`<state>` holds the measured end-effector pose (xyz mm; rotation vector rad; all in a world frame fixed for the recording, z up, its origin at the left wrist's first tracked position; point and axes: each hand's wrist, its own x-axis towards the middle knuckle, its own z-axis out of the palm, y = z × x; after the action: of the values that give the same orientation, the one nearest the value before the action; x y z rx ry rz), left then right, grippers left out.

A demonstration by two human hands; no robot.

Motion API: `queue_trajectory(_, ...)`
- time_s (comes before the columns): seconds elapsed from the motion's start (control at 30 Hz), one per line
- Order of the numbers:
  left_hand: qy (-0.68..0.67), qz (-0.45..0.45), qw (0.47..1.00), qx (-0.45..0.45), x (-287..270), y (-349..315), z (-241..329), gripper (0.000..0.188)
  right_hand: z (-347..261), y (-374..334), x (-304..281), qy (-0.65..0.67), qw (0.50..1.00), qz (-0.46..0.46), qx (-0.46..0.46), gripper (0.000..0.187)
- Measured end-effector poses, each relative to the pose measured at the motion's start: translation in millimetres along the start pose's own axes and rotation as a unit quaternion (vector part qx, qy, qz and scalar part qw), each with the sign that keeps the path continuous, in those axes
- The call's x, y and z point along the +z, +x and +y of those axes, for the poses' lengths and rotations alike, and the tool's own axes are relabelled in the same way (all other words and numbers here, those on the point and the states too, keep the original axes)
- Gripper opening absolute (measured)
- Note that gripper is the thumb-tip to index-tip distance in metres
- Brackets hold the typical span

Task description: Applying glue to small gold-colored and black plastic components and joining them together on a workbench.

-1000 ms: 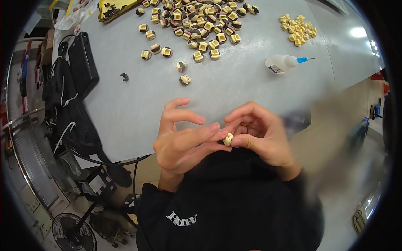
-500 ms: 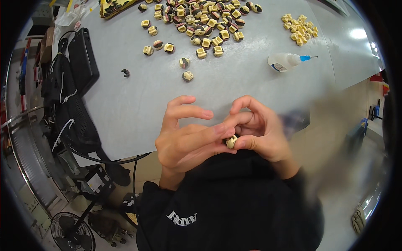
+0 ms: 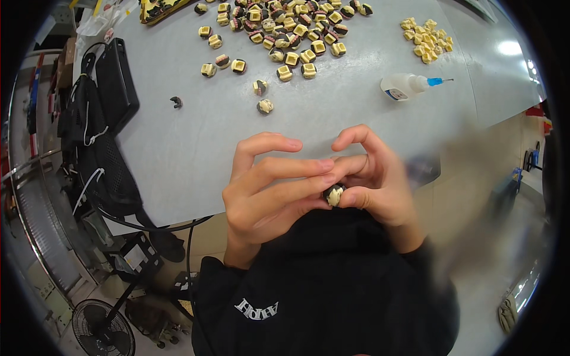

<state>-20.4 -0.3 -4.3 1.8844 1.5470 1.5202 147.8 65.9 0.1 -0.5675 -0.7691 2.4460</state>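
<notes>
- We hold one cream-and-black moulded piece (image 3: 335,196) between both hands, in front of our black top (image 3: 332,267).
- Left hand (image 3: 256,200): we pinch the piece's left side between thumb and fingertips; the uppermost finger is raised clear and bent.
- Right hand (image 3: 387,193): we pinch the piece from its right side, thumb against its pale face; one finger is raised in a curve.
- The fingertips of both hands meet just above the piece.
- Beyond the hands, two loose moulded pieces (image 3: 265,106) rest on the grey table (image 3: 178,154).
- Farther back, we see a large cluster of similar pieces, many with square recesses facing up.
- To the right lie a translucent bottle (image 3: 398,87) with a blue needle tip (image 3: 435,82) and a group of small yellow parts (image 3: 426,43).
- To the left lies a small black part (image 3: 176,102), near a flat black case (image 3: 117,80).
</notes>
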Motion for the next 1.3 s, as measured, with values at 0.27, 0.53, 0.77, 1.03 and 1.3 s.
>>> queue_trajectory(0.27,-0.061,-0.001,0.998,0.010,-4.2,-3.3,-3.4,0.023,-2.3,0.2,2.7,-0.042,0.999,-0.020,0.000,0.052)
queue_trajectory(0.53,-0.085,-0.050,0.993,0.071,-15.9,-5.6,-5.1,0.022,-0.4,-1.9,8.4,-0.153,0.983,-0.044,-0.087,0.056)
queue_trajectory(0.77,-0.087,-0.102,0.988,0.077,-19.9,-4.2,-3.1,0.023,2.9,-1.6,5.1,-0.140,0.981,-0.074,-0.115,0.054)
queue_trajectory(1.03,-0.058,-0.120,0.989,0.064,-24.0,-3.1,-1.2,0.022,8.0,3.4,7.8,-0.078,0.991,-0.052,-0.099,0.054)
queue_trajectory(1.3,-0.041,0.067,0.996,-0.043,-1.0,-4.3,-3.6,0.029,8.6,17.3,16.2,0.096,0.995,0.017,0.037,0.040)
